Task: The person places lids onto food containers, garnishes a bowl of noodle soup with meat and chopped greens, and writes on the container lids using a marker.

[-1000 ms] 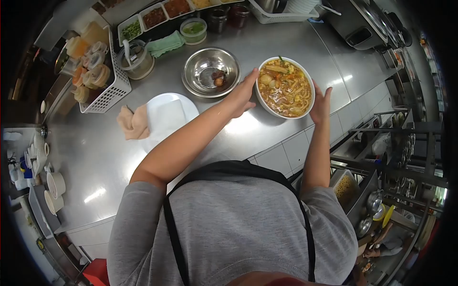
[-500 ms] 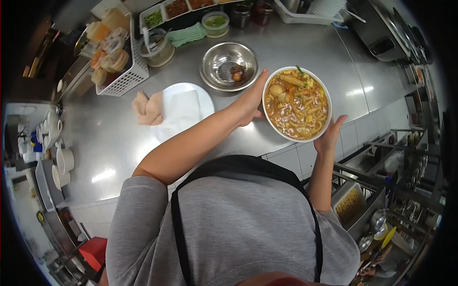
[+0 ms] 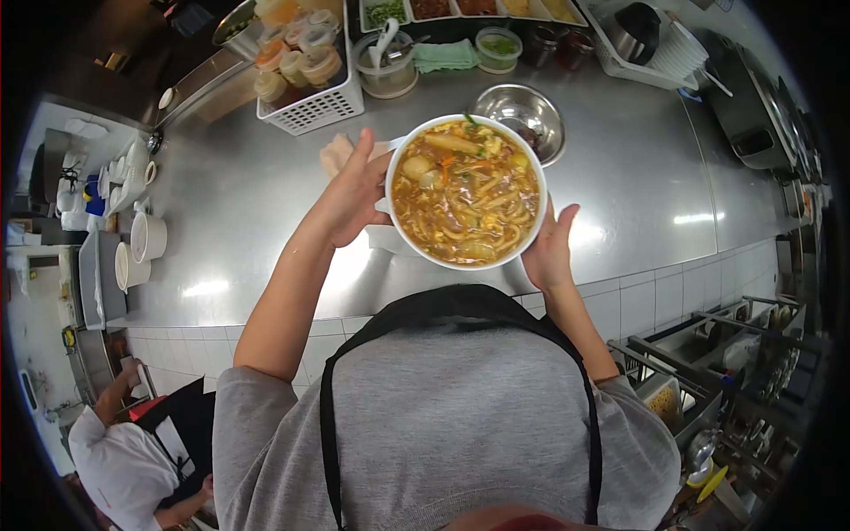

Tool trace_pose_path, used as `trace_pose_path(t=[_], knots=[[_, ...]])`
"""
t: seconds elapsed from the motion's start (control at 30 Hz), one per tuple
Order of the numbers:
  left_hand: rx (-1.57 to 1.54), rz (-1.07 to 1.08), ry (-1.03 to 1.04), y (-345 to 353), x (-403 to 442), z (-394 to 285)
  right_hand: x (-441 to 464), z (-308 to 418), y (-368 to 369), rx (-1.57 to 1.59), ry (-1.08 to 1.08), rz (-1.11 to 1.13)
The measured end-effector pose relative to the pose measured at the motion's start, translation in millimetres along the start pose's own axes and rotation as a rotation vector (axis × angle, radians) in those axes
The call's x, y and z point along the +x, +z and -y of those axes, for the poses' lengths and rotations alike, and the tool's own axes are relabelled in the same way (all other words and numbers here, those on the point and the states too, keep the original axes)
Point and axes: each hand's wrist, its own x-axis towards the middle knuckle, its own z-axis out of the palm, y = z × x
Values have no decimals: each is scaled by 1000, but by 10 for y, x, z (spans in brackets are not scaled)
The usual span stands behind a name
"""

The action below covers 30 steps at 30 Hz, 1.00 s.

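A white bowl [image 3: 472, 268], filled with thick brown noodle soup [image 3: 467, 196], is held up over the steel counter between my two hands. My left hand [image 3: 356, 196] grips its left side, thumb pointing up. Against the right side is my right hand [image 3: 551, 250], its fingers partly hidden under the bowl. Behind the bowl sits a steel mixing bowl [image 3: 549, 115] with dark bits inside, partly covered from view. A beige cloth [image 3: 336, 154] shows past my left fingers. Something white on the counter is mostly hidden beneath the noodle bowl.
At the back left stands a white basket [image 3: 314, 113] of sauce bottles. Topping trays [image 3: 431, 9], a lidless tub [image 3: 387, 71], a green cloth [image 3: 445, 57] and jars line the back. A co-worker [image 3: 124, 465] is at lower left. Racks [image 3: 699, 354] stand at right.
The noodle bowl has moved left with both hands, now over the white plate's spot. My view has turned, and a co-worker has come into sight at lower left.
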Motion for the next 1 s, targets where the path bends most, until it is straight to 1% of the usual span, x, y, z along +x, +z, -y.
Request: trace_pose_path(t=[0.03, 0.13, 0.3, 0.37, 0.4, 0.47, 0.5, 0.53, 0.57, 0.6, 0.63, 0.67, 0.7, 0.77, 0.8, 0.9, 0.93, 1.0], knots=[[0, -4, 5, -89, -27, 15, 55, -60, 51, 0, -1, 7], [31, -116, 0, -341, -50, 98, 210, -251, 125, -78, 12, 62], [11, -131, -13, -615, 50, 295, 354, -442, 147, -199, 1, 80], [19, -135, -20, -656, 74, 341, 408, -524, 25, -426, -67, 69], [-33, -116, -12, -695, 77, 356, 424, -456, -23, -428, -66, 61], [-89, -91, -12, -756, 48, 389, 470, -165, -141, -948, -97, 103], [-90, -131, 33, -773, 12, 404, 525, 18, -170, -1017, -218, 50], [-92, -172, 80, -795, -22, 415, 705, 76, -379, -1194, -638, -100], [-97, -170, 76, -825, -61, 432, 766, 215, -417, -1259, -669, -407], [-85, -240, 128, -861, -106, 449, 833, 405, -422, -1348, -668, -566], [-72, -310, 183, -902, -151, 462, 1007, 433, -673, -1429, -639, -612], [-101, -368, 192, -958, -178, 515, 1168, 448, -907, -1508, -609, -658], [-105, -368, 192, -947, -194, 571, 1249, 501, -958, -1511, -609, -656], [166, -581, 220, -929, -247, 690, 1367, 548, -996, -1046, 158, -382], [159, -595, 233, -942, -253, 804, 1388, 580, -1025, -1047, 158, -370], [-64, -539, 124, -833, -296, 1106, 1447, 701, -1032, -1311, -359, -572], [-103, -502, 89, -765, -301, 1197, 1437, 767, -961, -1312, -357, -562], [-141, -387, 43, -699, -271, 1371, 1327, 1034, -553, -1461, -436, -361]])
